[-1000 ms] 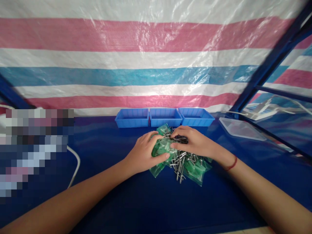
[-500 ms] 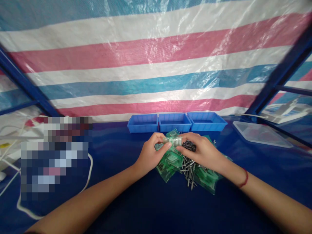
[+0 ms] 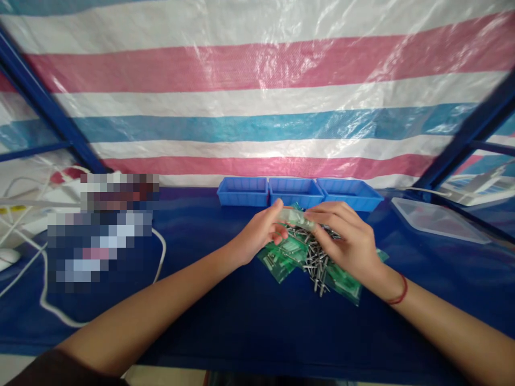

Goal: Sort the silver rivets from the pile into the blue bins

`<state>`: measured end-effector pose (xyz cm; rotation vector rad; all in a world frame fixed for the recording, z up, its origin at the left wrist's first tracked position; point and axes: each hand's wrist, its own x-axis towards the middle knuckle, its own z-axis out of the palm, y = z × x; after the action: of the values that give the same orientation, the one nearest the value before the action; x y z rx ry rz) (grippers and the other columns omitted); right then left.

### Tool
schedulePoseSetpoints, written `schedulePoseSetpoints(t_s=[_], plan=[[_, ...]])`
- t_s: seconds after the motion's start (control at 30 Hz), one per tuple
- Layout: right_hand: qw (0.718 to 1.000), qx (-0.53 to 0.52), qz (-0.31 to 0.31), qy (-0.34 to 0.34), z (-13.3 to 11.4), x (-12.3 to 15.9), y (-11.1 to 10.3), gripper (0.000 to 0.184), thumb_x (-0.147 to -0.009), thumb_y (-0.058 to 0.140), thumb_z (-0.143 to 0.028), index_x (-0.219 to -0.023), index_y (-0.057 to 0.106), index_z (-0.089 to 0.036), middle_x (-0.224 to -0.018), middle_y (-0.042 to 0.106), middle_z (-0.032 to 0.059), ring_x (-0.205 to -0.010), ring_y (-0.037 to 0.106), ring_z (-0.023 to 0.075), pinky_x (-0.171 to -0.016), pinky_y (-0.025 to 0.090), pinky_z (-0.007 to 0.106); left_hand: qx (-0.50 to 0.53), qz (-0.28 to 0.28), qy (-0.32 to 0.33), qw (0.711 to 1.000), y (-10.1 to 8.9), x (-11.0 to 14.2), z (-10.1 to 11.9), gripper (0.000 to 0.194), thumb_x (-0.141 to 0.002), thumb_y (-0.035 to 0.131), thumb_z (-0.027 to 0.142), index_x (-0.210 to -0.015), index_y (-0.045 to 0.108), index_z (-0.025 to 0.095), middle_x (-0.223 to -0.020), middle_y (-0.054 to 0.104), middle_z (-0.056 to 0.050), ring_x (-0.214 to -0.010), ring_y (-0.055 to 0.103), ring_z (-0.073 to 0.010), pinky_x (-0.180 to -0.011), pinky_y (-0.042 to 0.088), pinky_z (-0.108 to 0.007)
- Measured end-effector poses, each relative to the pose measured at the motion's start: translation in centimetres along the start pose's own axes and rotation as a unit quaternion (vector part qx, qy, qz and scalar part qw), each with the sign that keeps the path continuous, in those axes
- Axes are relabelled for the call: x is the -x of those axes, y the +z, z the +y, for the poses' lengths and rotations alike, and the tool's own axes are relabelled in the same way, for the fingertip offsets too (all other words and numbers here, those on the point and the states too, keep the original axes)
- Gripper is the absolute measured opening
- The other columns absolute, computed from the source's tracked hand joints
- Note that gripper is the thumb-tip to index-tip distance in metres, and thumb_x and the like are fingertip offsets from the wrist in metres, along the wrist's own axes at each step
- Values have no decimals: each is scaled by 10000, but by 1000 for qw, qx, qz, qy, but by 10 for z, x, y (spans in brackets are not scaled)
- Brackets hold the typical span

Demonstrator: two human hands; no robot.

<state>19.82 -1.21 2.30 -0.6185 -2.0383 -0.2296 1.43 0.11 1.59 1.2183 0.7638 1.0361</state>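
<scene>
A small clear plastic bag (image 3: pixel 295 217), folded into a narrow packet with pale contents I cannot make out, is held between my hands. My right hand (image 3: pixel 348 233) pinches its right end between thumb and fingers. At the left end, my left hand (image 3: pixel 259 230) has its thumb raised along the bag and its fingers curled below. Under both hands lies a heap of loose metal pins or rivets (image 3: pixel 317 265), dark and silvery. Green-tinted plastic bags (image 3: pixel 281 262) with small parts inside lie around and partly beneath the heap.
Three blue plastic bins stand in a row behind the heap: left bin (image 3: pixel 243 199), middle bin (image 3: pixel 295 201) and right bin (image 3: pixel 350 202). A translucent lid (image 3: pixel 438 221) lies at right. White cable (image 3: pixel 60 316) loops across the blue table (image 3: pixel 225 321) at left, near a blurred-out patch.
My left thumb has lifted from the bag's face and the left hand has turned. The bag now tilts down to the right. The whole view has shifted slightly.
</scene>
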Motion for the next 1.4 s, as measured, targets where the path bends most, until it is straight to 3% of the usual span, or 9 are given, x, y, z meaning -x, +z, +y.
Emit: schedulePoseSetpoints(t_s=[0.13,0.3,0.4,0.5,0.77,1.0,1.13,1.27,1.4], plan=[[999,29,-14,-13,1,-3,0,194,-814,561,-94,-973,629,-182,-990,601,105,-929,575,224,-763,493,373,-47,-15,34,998,2,3,4,334,-752,659,301,-1039,577,153,-700,585,8,-591,531,-75,-560,401,-192],[999,27,3,39,1,-5,0,254,-812,562,-132,-1063,575,-174,-1037,585,117,-982,573,239,-831,490,400,-203,88,102,970,-14,-6,11,170,-772,593,265,-876,595,131,-741,626,-18,-655,575,-114,-626,441,-229],[998,24,-1,56,4,-4,0,264,-813,559,-144,-1074,550,-174,-1023,601,112,-996,572,246,-837,490,398,-411,173,163,880,-40,-16,21,190,-807,548,315,-818,612,137,-716,639,-19,-671,588,-146,-626,439,-241],[998,19,-14,60,5,-3,0,257,-817,551,-148,-1073,536,-167,-1019,605,112,-988,574,241,-844,483,387,-632,215,177,723,-67,-25,36,255,-869,460,339,-839,630,152,-782,674,-30,-725,615,-157,-653,434,-235],[998,-4,-41,55,3,-3,0,259,-828,530,-153,-1085,516,-183,-997,603,89,-957,583,218,-839,476,363,-735,257,134,613,-94,-53,48,219,-842,456,268,-850,633,138,-870,681,-119,-847,625,-256,-744,423,-318],[998,-7,-47,50,2,-3,0,242,-830,524,-165,-1071,523,-188,-972,620,80,-914,595,215,-805,485,369,-759,267,80,588,-98,-59,40,314,-826,523,360,-1019,610,128,-828,696,-111,-813,647,-254,-723,437,-305],[997,-11,-56,48,1,-4,-1,210,-839,515,-170,-1047,535,-190,-937,633,74,-871,606,207,-768,492,357,-763,233,107,594,-79,-52,47,372,-880,425,383,-1023,615,97,-921,685,-166,-880,632,-281,-767,426,-345],[996,-14,-59,59,4,-4,-3,116,-851,499,-163,-936,571,-195,-877,664,55,-828,614,191,-748,488,345,-756,97,145,631,-46,-42,45,273,-854,471,361,-877,674,180,-880,704,-77,-844,636,-212,-729,424,-266],[991,-19,-93,93,10,-2,-4,113,-861,485,-176,-817,588,-190,-817,679,39,-756,615,171,-703,481,325,-689,-71,106,714,-23,-32,31,303,-829,498,416,-774,695,192,-741,696,-73,-681,622,-200,-625,409,-262]])
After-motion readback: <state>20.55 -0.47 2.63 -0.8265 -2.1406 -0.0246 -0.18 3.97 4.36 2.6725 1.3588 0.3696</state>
